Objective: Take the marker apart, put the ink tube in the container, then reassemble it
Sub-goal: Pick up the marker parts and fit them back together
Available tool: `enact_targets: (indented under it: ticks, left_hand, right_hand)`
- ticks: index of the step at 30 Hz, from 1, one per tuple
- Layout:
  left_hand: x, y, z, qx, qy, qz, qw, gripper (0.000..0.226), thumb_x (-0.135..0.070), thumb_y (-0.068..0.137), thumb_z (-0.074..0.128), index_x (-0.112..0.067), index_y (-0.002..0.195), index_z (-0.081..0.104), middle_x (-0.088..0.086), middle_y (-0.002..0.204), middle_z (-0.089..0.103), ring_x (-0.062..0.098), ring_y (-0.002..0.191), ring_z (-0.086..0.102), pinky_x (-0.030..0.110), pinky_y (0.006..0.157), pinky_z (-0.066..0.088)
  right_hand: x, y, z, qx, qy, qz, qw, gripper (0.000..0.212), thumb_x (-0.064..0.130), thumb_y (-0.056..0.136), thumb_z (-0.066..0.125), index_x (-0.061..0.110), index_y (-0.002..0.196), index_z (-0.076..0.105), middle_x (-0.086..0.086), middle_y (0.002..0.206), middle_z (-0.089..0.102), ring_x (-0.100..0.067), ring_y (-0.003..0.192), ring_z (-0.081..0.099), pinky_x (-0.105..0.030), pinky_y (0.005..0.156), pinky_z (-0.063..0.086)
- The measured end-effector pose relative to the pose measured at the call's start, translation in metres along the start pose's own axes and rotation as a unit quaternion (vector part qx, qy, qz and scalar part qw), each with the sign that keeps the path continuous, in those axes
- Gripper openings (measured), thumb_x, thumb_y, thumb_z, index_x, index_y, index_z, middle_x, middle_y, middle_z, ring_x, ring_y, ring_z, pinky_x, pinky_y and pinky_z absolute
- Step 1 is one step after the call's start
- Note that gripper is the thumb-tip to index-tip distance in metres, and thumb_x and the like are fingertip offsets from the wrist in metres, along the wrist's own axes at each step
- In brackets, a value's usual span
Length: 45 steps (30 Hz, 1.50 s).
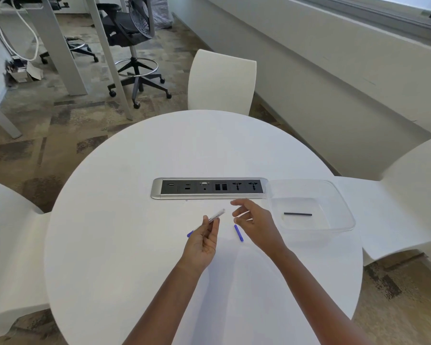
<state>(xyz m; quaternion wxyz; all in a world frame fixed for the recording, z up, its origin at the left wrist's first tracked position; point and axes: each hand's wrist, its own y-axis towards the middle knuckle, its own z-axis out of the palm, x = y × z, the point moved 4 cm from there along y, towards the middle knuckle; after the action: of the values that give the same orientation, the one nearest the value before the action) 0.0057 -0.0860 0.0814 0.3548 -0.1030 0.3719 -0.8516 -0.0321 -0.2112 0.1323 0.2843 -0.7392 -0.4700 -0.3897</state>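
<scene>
My left hand (204,241) pinches the white marker barrel (217,215) above the table, its open end pointing up and right and a blue end showing at its lower left. My right hand (253,221) hovers just right of the barrel with loosely curled fingers and holds nothing. A small blue marker piece (239,233) lies on the white table under my right hand. The dark ink tube (297,214) lies flat inside the clear plastic container (343,207) at the right.
A silver and black socket panel (209,188) is set into the round white table (135,245) just beyond my hands. White chairs stand at the far side, left and right. An office chair and desk legs are further back.
</scene>
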Motion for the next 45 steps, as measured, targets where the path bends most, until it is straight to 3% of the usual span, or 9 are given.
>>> enact_targets:
  ticks: [3, 7, 13, 20, 28, 31, 34, 39, 45]
  left_hand:
    - [-0.005, 0.002, -0.001, -0.002, 0.001, 0.005, 1.0, 0.015, -0.007, 0.09, 0.052, 0.003, 0.082, 0.059, 0.014, 0.05, 0.067, 0.019, 0.046, 0.068, 0.024, 0.053, 0.057]
    - [-0.008, 0.004, -0.003, -0.005, 0.012, 0.014, 1.0, 0.012, -0.005, 0.088, 0.054, 0.002, 0.08, 0.059, 0.014, 0.051, 0.068, 0.019, 0.048, 0.069, 0.026, 0.046, 0.058]
    - [-0.014, 0.005, -0.009, -0.003, 0.01, 0.022, 1.0, 0.012, -0.003, 0.088, 0.054, 0.003, 0.079, 0.058, 0.016, 0.054, 0.069, 0.021, 0.051, 0.07, 0.028, 0.047, 0.058]
    - [-0.021, 0.006, -0.013, -0.006, 0.01, 0.02, 1.0, 0.011, -0.003, 0.088, 0.054, 0.005, 0.081, 0.058, 0.018, 0.056, 0.07, 0.023, 0.052, 0.07, 0.029, 0.046, 0.058]
    - [-0.024, 0.003, -0.016, -0.018, 0.021, 0.031, 0.999, 0.011, 0.0, 0.089, 0.052, 0.003, 0.08, 0.058, 0.016, 0.055, 0.07, 0.021, 0.05, 0.07, 0.028, 0.047, 0.058]
    - [-0.023, 0.003, -0.014, -0.019, 0.023, 0.031, 0.999, 0.011, 0.0, 0.089, 0.052, 0.003, 0.08, 0.058, 0.016, 0.055, 0.07, 0.022, 0.05, 0.069, 0.029, 0.052, 0.059]
    - [-0.022, 0.004, -0.013, -0.019, 0.025, 0.033, 0.999, 0.011, -0.001, 0.089, 0.052, 0.004, 0.081, 0.058, 0.016, 0.056, 0.07, 0.022, 0.05, 0.069, 0.033, 0.067, 0.058]
    - [-0.018, 0.003, -0.015, -0.019, 0.023, 0.024, 0.999, 0.011, -0.002, 0.089, 0.052, 0.005, 0.083, 0.058, 0.018, 0.057, 0.07, 0.023, 0.051, 0.07, 0.029, 0.051, 0.058]
    - [-0.014, 0.003, -0.015, -0.018, 0.022, 0.021, 0.999, 0.011, -0.003, 0.088, 0.053, 0.006, 0.085, 0.058, 0.02, 0.057, 0.07, 0.025, 0.051, 0.07, 0.031, 0.05, 0.058]
  right_hand:
    - [-0.017, 0.003, 0.002, -0.029, -0.019, 0.035, 0.999, 0.026, -0.002, 0.084, 0.048, 0.014, 0.099, 0.062, -0.006, 0.086, 0.064, -0.016, 0.068, 0.06, -0.037, 0.066, 0.055]
    - [-0.053, 0.007, 0.013, -0.028, -0.097, 0.104, 0.989, 0.021, 0.0, 0.084, 0.047, 0.006, 0.096, 0.064, -0.014, 0.099, 0.067, -0.027, 0.086, 0.062, -0.028, 0.072, 0.046]
    - [-0.088, 0.0, 0.031, 0.01, -0.2, 0.171, 0.965, 0.023, 0.019, 0.086, 0.057, 0.004, 0.104, 0.055, -0.017, 0.107, 0.058, -0.029, 0.095, 0.058, -0.033, 0.08, 0.046]
    - [-0.086, 0.004, 0.038, -0.009, -0.229, 0.146, 0.962, 0.012, 0.011, 0.087, 0.05, 0.001, 0.091, 0.055, -0.018, 0.1, 0.058, -0.031, 0.088, 0.056, -0.035, 0.069, 0.044]
    - [-0.058, -0.006, 0.022, -0.072, -0.05, 0.126, 0.988, 0.004, 0.011, 0.085, 0.057, 0.007, 0.084, 0.06, -0.009, 0.081, 0.066, -0.02, 0.074, 0.057, -0.026, 0.063, 0.041]
    - [-0.036, -0.012, 0.01, -0.093, -0.007, 0.084, 0.992, 0.004, 0.009, 0.084, 0.059, 0.009, 0.082, 0.062, -0.004, 0.076, 0.065, -0.019, 0.073, 0.061, -0.025, 0.064, 0.046]
    - [-0.019, -0.019, 0.001, -0.111, 0.019, 0.048, 0.992, 0.005, 0.009, 0.084, 0.06, 0.011, 0.082, 0.064, 0.001, 0.074, 0.065, -0.013, 0.068, 0.06, -0.011, 0.059, 0.045]
    - [0.0, -0.026, -0.002, -0.118, -0.006, -0.016, 0.993, 0.005, 0.009, 0.084, 0.062, 0.011, 0.087, 0.065, 0.003, 0.079, 0.065, -0.003, 0.069, 0.059, -0.003, 0.061, 0.044]
    - [0.002, -0.028, -0.001, -0.111, -0.046, -0.037, 0.992, 0.007, 0.009, 0.084, 0.061, 0.01, 0.09, 0.065, -0.002, 0.083, 0.066, -0.004, 0.068, 0.057, -0.003, 0.063, 0.043]
